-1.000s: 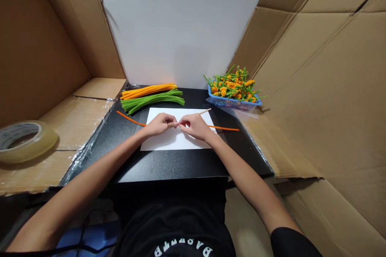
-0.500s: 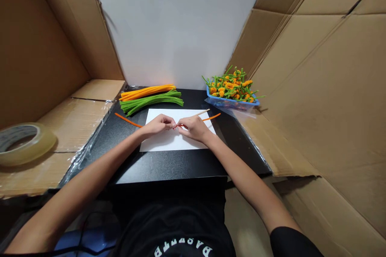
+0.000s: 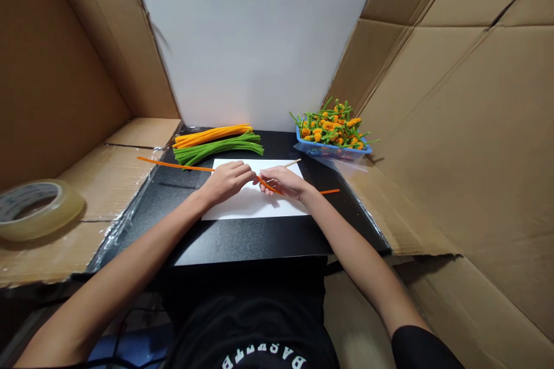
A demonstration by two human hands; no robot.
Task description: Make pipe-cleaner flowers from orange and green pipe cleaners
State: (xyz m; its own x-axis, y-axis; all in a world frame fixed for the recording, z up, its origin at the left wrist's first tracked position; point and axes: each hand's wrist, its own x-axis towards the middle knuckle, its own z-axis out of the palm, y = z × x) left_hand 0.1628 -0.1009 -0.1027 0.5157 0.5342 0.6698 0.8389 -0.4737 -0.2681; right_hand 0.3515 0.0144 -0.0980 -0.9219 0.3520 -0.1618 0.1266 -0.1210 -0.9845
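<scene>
An orange pipe cleaner [image 3: 175, 165] runs through both hands above a white sheet of paper [image 3: 255, 207]. Its one end sticks out far to the left, past my left wrist; the other shows beyond my right wrist. My left hand [image 3: 229, 180] is closed on it, knuckles up, fingertips near the middle. Close beside it, my right hand [image 3: 283, 181] is turned partly palm-up, with the orange strand lying across its curled fingers, gripped near the fingertips. A thin wooden stick [image 3: 292, 162] lies on the paper behind my right hand, its near part hidden.
Bundles of orange pipe cleaners [image 3: 212, 135] and green pipe cleaners [image 3: 219, 148] lie at the back left of the black table [image 3: 208, 248]. A blue basket [image 3: 335, 151] at the back right holds orange-and-green pieces. A tape roll [image 3: 69, 207] rests on cardboard at left; cardboard walls flank both sides.
Both hands have turned: the left rolled knuckles-up, the right opened toward palm-up. The pipe cleaner's left end has swung outward and up, and its right end has shifted right and nearer to me.
</scene>
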